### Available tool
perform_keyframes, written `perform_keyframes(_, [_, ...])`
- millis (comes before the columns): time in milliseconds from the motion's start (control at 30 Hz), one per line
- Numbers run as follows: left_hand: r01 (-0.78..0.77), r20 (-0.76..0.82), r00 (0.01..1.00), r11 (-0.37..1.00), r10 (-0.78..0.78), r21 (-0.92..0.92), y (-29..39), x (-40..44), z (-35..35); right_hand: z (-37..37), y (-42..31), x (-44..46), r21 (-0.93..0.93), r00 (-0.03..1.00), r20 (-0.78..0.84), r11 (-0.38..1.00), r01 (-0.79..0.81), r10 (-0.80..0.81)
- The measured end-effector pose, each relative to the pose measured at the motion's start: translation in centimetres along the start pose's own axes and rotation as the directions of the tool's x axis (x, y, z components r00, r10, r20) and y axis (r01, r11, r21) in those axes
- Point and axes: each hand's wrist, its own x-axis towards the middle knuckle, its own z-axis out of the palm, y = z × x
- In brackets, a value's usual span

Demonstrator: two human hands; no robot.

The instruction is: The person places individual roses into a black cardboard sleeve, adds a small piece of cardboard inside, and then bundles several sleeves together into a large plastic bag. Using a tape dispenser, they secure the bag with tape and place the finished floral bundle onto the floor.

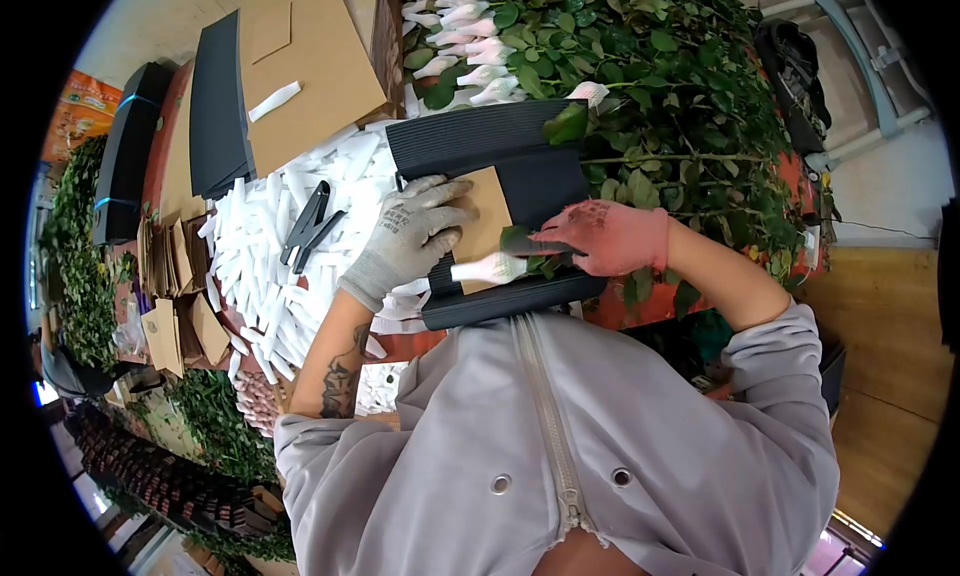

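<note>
My left hand (425,221), in a grey work glove, lies with spread fingers on a small brown cardboard piece (487,204). Under the cardboard is a black corrugated sheet (540,191), its near and far edges curling up. A rose (492,269) with a white-netted head lies across the near part of the sheet, its head pointing left. My right hand (607,238), in a red-stained glove, is closed at the rose's leafy stem; the fingertips are partly hidden by dark leaves. A second netted rose head (589,95) rests at the sheet's far right corner.
White foam-like sleeves (260,276) lie heaped on the left, with a black stapler (312,221) on top. Behind them are large cardboard sheets (300,86) and black sheets (217,116). Leafy rose stems (650,56) with netted heads cover the table's far right. Folded cardboard (175,266) stands farther left.
</note>
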Motion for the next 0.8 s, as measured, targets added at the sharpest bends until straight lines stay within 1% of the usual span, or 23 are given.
perform_keyframes(33, [-0.007,-0.003,1.000,1.000,0.007,0.001,-0.1,0.2,0.0,0.2,0.0,0.5,-0.032,0.999,0.025,0.999,0.033,-0.032])
perform_keyframes(100, [-0.029,0.025,0.999,0.996,0.031,-0.083,-0.3,0.5,0.0,-0.1,-0.3,1.0,-0.024,0.999,0.033,0.999,0.026,-0.025])
perform_keyframes(133, [-0.038,0.019,0.999,0.995,0.040,-0.087,-0.2,0.6,-0.1,-0.2,-0.3,1.2,-0.015,0.999,0.042,1.000,0.024,-0.023])
perform_keyframes(167, [-0.012,0.051,0.999,0.995,0.017,-0.097,-0.1,0.7,-0.3,-0.1,-0.4,1.3,-0.023,0.999,0.044,1.000,0.014,-0.013])
perform_keyframes(200, [0.017,0.083,0.996,0.994,-0.008,-0.107,-0.1,0.8,-0.3,0.5,-0.4,1.4,-0.125,0.999,0.041,0.992,-0.004,0.009])
perform_keyframes(233, [0.013,0.079,0.997,0.993,-0.003,-0.119,-0.2,0.6,-0.2,1.2,-0.5,1.5,-0.222,0.999,0.040,0.975,-0.022,0.031])
perform_keyframes(267, [0.003,0.084,0.996,0.995,0.005,-0.095,-0.4,0.5,-0.1,1.7,-0.5,1.6,-0.225,0.998,0.049,0.974,-0.032,0.044])
perform_keyframes(300, [-0.013,0.088,0.996,0.998,0.020,-0.069,-0.5,0.5,-0.1,2.1,-0.5,1.6,-0.318,0.997,0.072,0.948,-0.012,0.037])
perform_keyframes(333, [-0.025,0.051,0.998,0.998,0.022,0.058,-0.2,0.0,0.3,2.6,-0.5,1.5,-0.409,0.995,0.090,0.912,-0.003,0.043])
perform_keyframes(367, [-0.052,0.005,0.999,0.980,0.052,0.190,0.7,-0.6,0.6,2.7,-0.7,1.3,-0.486,0.999,0.035,0.873,0.029,-0.013])
perform_keyframes(400, [-0.027,-0.050,0.998,0.952,0.044,0.305,3.0,-0.8,-0.3,2.7,-0.9,1.1,-0.564,0.997,-0.021,0.825,0.046,-0.070])
perform_keyframes(433, [0.007,-0.113,0.993,0.963,0.024,0.268,4.5,-1.7,-0.1,2.8,-1.0,0.9,-0.637,0.989,-0.076,0.770,0.050,-0.127])
perform_keyframes(467, [0.053,-0.034,0.998,0.996,-0.050,0.078,6.2,-1.4,-1.0,3.8,-0.3,1.2,-0.789,0.992,-0.027,0.613,0.055,-0.123])
perform_keyframes(500, [0.078,0.134,0.988,0.997,-0.080,0.018,8.0,-0.8,-2.1,3.7,-0.5,1.3,-0.501,0.993,-0.064,0.864,0.053,-0.097])
perform_keyframes(533, [0.070,0.182,0.981,0.997,-0.072,0.015,8.9,-0.7,-1.9,2.7,-1.5,1.4,-0.382,0.999,-0.036,0.924,-0.016,0.002])
perform_keyframes(567, [0.066,0.075,0.995,0.998,-0.065,-0.006,9.2,-0.8,-0.9,3.8,-1.1,1.2,-0.406,1.000,-0.025,0.914,-0.026,0.017])
perform_keyframes(600, [0.047,0.066,0.997,0.999,-0.047,0.007,9.4,-0.5,-0.9,3.2,-0.8,0.7,-0.424,0.999,-0.027,0.905,-0.029,0.020])
perform_keyframes(633, [0.051,0.112,0.992,0.998,-0.055,0.039,9.5,-0.3,-1.0,2.6,-0.7,0.2,-0.443,0.999,-0.028,0.896,-0.033,0.023])
perform_keyframes(667, [0.062,0.157,0.985,0.995,-0.073,0.073,9.4,-0.2,-1.1,-0.2,-2.4,-1.7,-0.509,0.996,-0.087,0.859,-0.046,0.001])
perform_keyframes(700, [0.048,0.141,0.988,0.997,-0.056,0.059,9.2,-0.3,-0.8,-2.7,-3.4,-2.9,-0.569,0.990,-0.140,0.821,-0.055,-0.030])
perform_keyframes(733, [0.054,0.133,0.989,0.996,-0.063,0.073,9.2,-0.6,-0.6,-5.0,-2.8,-3.5,-0.577,0.989,-0.143,0.816,-0.047,-0.045])
perform_keyframes(800, [0.053,0.029,0.998,0.995,-0.056,0.084,9.7,-0.6,-0.2,-10.6,0.9,-4.7,-0.352,0.909,-0.373,0.935,0.046,-0.185])
